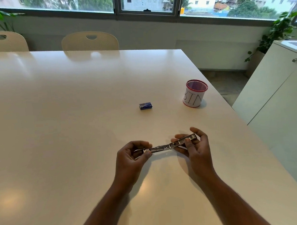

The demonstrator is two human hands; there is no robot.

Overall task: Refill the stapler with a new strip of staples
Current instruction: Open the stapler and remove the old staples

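Stapler, small, bare silver metal (169, 144), was held just above the glossy white table (56, 118), swung open nearly flat into one long line. Left hand (131, 155) pinched one end between thumb and curled fingers; right hand (195, 144) gripped the other end, thumb on top, fingers curled beneath. Staple channel faced up; whether any staples remained inside was too small to tell.

Farther out, a small dark blue box (145, 106), probably the staple supply, lay on the table well apart from both hands and looked closed. Beyond it and to the right stood a red mesh cup wrapped in white paper lettered "BIN" (194, 93).

Progress, as judged: opening step done. Still to do: fetch a strip from the box, seat it in the channel, close the stapler.
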